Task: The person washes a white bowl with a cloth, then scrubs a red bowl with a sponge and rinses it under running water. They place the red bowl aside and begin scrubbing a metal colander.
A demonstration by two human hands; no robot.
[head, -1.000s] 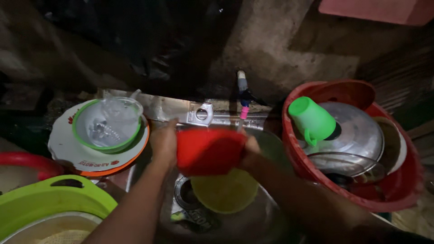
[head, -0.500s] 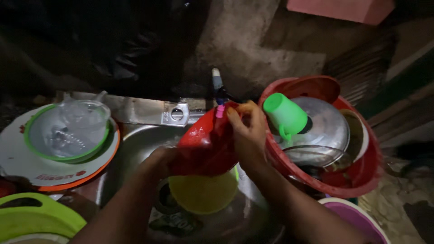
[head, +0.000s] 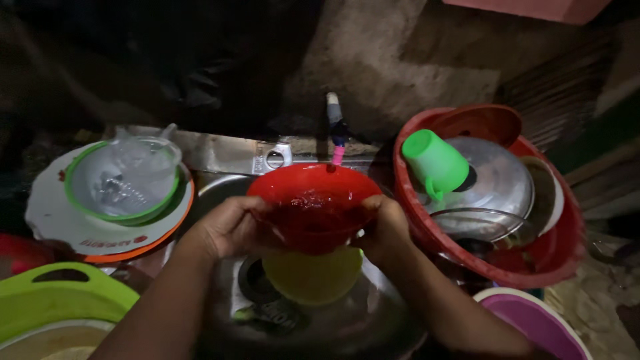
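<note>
Both of my hands grip a red plastic bowl over the metal sink. My left hand clasps its left side and my right hand its right side. The bowl's wet inside faces up and toward me. Just below it, a yellow bowl lies in the sink. A tap with a pink tip stands right behind the red bowl.
A big red basin on the right holds a green cup, a metal lid and plates. On the left, a clear bowl rests on a green-rimmed dish and a white plate. A green tub sits lower left, a purple bowl lower right.
The red bowl has been turned from edge-on to mouth-up, and both hands now grip its sides. The view has shifted slightly to the left.
</note>
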